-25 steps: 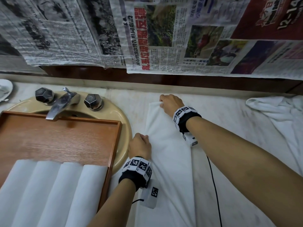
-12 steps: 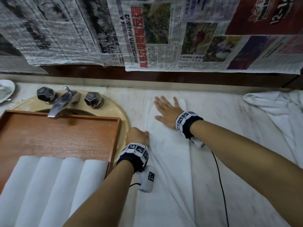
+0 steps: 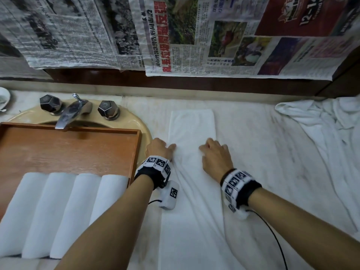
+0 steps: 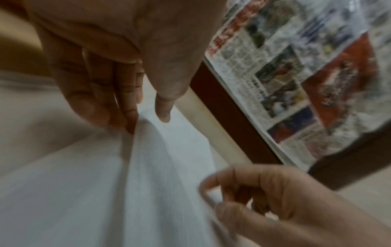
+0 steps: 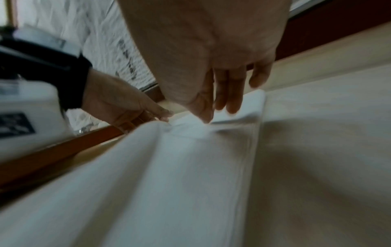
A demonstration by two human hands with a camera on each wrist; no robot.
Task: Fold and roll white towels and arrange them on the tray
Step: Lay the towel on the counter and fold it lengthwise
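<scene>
So the left hand has its fingers curled down onto the left edge of the folded towel, thumb on top and fingertips at the edge where the cloth ridges up. It looks like a pinch, but the wrist view is blurry so I wouldn't swear to how tight it is. The right hand is out on the middle of the same towel, knuckles up, its fingers bent down together with the tips pressing into the fabric, and there's a small bunched wrinkle right under them. Can't really tell if it's gripping or only pressing.

The towel itself is a long narrow strip lying flat on the counter, running from the wall end toward the person. The far end is smooth and squared off, and the part near the wrists is creased.

Left of that, a wooden tray sits over the beige sink, with four rolled towels lined up side by side at its near end. The faucet pokes over the tray's far rim. A loose pile of white towels is crumpled on the counter far right. Newspaper sheets hang along the wall behind everything.
</scene>
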